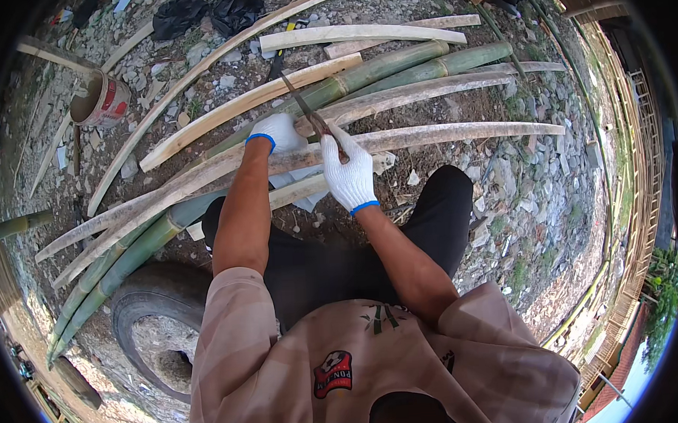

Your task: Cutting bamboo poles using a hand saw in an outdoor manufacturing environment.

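My right hand, in a white knit glove with a blue cuff, is closed around the handle end of a long-bladed knife. Its dark, narrow blade points away from me, up and to the left. Just left of it, my gloved left hand is closed on a long pale wooden plank lying crosswise before me. The fingers of that hand are partly hidden. Right behind the hands lies a second rough plank. Green bamboo poles rest beyond it, and more bamboo extends to the lower left.
An old tire lies at my left, beside my leg. Farther off are a dirty bucket, black plastic bags and a yellow-and-black tool. More pale planks lie across the stony ground. A bamboo fence borders the right.
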`<state>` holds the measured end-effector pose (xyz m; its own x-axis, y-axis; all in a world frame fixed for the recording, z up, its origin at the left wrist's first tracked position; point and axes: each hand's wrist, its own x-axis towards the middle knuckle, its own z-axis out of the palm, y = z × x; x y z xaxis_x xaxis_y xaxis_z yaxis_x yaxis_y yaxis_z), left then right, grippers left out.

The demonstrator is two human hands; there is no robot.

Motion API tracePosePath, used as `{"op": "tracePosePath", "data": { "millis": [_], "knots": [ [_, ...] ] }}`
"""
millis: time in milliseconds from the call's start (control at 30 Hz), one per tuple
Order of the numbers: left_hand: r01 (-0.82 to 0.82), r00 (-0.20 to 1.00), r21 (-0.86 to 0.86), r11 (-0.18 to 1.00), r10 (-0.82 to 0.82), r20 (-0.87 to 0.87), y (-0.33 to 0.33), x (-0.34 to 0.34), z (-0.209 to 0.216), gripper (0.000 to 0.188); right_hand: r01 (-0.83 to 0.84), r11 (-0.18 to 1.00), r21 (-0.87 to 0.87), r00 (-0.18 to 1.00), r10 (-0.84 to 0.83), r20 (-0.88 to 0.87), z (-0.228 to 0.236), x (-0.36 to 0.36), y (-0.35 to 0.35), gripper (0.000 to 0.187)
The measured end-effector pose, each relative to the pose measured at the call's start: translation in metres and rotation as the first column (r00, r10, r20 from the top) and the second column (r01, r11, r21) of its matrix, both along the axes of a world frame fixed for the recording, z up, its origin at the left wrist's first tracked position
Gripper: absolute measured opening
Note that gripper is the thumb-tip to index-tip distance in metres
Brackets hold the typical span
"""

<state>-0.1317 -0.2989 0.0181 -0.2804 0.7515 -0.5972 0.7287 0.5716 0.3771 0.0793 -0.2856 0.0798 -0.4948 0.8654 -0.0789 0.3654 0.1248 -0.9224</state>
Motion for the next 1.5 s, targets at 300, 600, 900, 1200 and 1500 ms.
{"op": "tracePosePath", "data": {
  "millis": [300,600,900,1200,1500],
  "knots": [
    [0.019,1.000,0.017,1.000,-0.019,0.011,0.001,0.002,0.007,0.069,0.025,0.981,-0.190,0.999,-0.021,0.024,0.020,0.052,-0.027,0.042],
    [0.009,0.999,-0.013,1.000,-0.008,0.038,0.003,-0.004,0.012,0.065,-0.005,1.000,0.011,0.999,0.006,-0.045,0.013,0.084,-0.037,0.043],
    [0.000,1.000,-0.032,0.999,0.001,0.012,0.007,0.002,0.006,0.062,-0.008,0.999,-0.036,1.000,0.008,-0.002,0.001,-0.021,0.013,0.044],
    [-0.005,0.998,0.004,1.000,0.005,0.060,0.003,-0.005,0.015,0.067,0.014,0.997,-0.078,0.999,-0.011,0.036,0.029,0.059,-0.037,0.041],
    [0.049,0.999,0.019,0.999,-0.049,-0.012,-0.006,-0.003,0.000,0.067,-0.033,0.996,-0.086,0.999,0.035,0.024,0.027,0.066,-0.037,0.041]
  ]
}}
